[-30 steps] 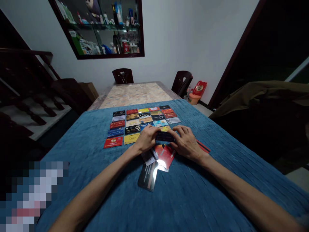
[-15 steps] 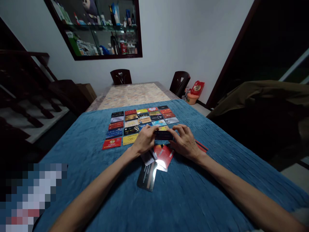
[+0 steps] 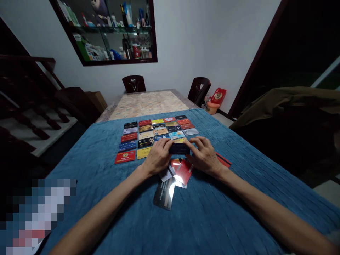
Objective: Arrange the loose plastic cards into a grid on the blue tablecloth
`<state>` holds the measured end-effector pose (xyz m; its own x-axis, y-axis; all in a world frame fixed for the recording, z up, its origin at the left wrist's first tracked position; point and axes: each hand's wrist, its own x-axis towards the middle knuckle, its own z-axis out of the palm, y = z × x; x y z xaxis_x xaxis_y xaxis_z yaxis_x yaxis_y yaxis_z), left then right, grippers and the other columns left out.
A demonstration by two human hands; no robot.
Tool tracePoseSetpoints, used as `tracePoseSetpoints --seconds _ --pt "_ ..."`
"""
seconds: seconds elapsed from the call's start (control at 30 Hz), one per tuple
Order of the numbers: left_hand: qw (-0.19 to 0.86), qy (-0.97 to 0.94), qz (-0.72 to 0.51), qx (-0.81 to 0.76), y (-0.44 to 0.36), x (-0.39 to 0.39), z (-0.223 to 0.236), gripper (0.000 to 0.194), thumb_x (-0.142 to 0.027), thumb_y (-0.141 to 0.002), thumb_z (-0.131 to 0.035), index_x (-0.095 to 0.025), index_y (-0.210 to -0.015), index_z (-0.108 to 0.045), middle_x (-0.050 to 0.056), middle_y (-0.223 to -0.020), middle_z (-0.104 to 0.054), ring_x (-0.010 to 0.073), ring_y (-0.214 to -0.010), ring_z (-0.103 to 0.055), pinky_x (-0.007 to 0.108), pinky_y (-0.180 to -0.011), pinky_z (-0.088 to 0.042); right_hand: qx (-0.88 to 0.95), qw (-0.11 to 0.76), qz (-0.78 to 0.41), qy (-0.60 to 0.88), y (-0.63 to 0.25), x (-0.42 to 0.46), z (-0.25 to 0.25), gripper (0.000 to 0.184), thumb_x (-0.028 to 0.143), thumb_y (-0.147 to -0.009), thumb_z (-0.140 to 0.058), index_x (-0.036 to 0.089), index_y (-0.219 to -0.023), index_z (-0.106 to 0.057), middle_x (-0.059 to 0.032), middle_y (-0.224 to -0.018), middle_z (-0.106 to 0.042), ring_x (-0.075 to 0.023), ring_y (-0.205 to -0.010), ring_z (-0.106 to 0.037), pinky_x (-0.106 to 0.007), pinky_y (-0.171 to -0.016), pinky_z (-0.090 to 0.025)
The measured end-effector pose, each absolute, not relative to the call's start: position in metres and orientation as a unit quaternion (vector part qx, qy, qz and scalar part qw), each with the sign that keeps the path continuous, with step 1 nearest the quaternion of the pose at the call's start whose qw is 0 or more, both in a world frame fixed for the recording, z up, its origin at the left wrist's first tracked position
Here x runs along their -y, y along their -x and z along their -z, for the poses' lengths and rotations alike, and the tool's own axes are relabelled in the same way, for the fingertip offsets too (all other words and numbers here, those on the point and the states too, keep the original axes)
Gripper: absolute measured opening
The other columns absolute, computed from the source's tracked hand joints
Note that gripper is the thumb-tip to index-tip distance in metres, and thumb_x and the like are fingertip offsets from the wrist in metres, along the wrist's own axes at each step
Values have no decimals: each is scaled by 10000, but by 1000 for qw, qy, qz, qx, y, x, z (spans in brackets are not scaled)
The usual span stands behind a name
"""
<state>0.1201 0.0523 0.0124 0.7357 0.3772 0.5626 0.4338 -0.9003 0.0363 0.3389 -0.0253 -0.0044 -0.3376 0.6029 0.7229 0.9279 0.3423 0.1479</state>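
Note:
A dark card [image 3: 179,148] is held by its two short ends, raised over the blue cloth. My left hand [image 3: 157,155] pinches its left end, and my right hand [image 3: 204,154] grips the right one. Beneath and nearer to me lies a loose heap: a red card [image 3: 183,171], a silvery card [image 3: 167,174] and a black card [image 3: 164,194] with a stripe. Another red card [image 3: 223,160] pokes out beyond my right hand. Ahead, several cards lie in rows, among them a red card [image 3: 124,157] and a yellow card [image 3: 143,152] left of my hands.
The blue cloth [image 3: 101,198] covers the near part of the table; its patterned top [image 3: 148,104] shows farther off. Two chairs [image 3: 134,84] stand at the far end. A red bag [image 3: 219,95] rests near an orange tub [image 3: 212,108] on the floor at right.
Both hands keep hold of the dark card, which is tilted slightly differently and shows more of its face. The whole view has shifted a little.

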Motion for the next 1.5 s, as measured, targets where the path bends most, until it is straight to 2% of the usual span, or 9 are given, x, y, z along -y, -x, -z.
tracePoseSetpoints --seconds 0.33,0.57,0.73,0.93,1.17,1.5 --pt "120 928 276 221 -85 -53 -17 484 -112 -858 -501 -108 -1341 -465 210 -1262 -564 324 -1180 -548 504 -959 -504 799 294 254 458 -318 9 -4 423 314 -906 -562 153 -1296 -565 -145 -1119 -591 -289 -1037 -473 -405 -821 -420" --pt "94 928 251 260 -60 -61 -26 515 -113 -826 -548 -146 -1335 -486 192 -1276 -563 332 -1193 -536 512 -970 -493 832 269 216 435 -301 -17 -10 521 311 -857 -629 172 -1349 -533 -145 -1147 -582 -293 -1021 -464 -422 -839 -423" --pt "82 925 212 305 -39 -69 -34 511 -118 -794 -585 -138 -1299 -511 191 -1263 -557 339 -1170 -538 494 -954 -499 846 262 180 427 -281 -41 -11 501 326 -860 -644 157 -1321 -550 -165 -1165 -571 -297 -1033 -451 -437 -833 -433" --pt "40 919 194 339 -11 -86 -41 526 -136 -768 -579 -154 -1289 -510 163 -1263 -535 314 -1165 -522 480 -989 -488 863 260 126 414 -253 -71 -13 526 283 -802 -711 157 -1290 -559 -150 -1182 -568 -292 -1072 -454 -435 -885 -445" --pt "19 905 173 389 20 -107 -45 518 -180 -759 -577 -152 -1274 -539 157 -1267 -545 311 -1136 -527 484 -987 -479 874 249 73 410 -220 -103 -17 520 302 -811 -722 140 -1282 -572 -146 -1199 -563 -272 -1064 -467 -418 -918 -438" --pt "-22 886 139 441 56 -140 -32 466 -184 -762 -570 -166 -1228 -588 126 -1238 -585 294 -1133 -534 467 -1023 -451 886 149 30 438 -181 -131 -19 404 305 -868 -674 155 -1242 -645 -146 -1226 -603 -288 -1099 -474 -401 -901 -420"
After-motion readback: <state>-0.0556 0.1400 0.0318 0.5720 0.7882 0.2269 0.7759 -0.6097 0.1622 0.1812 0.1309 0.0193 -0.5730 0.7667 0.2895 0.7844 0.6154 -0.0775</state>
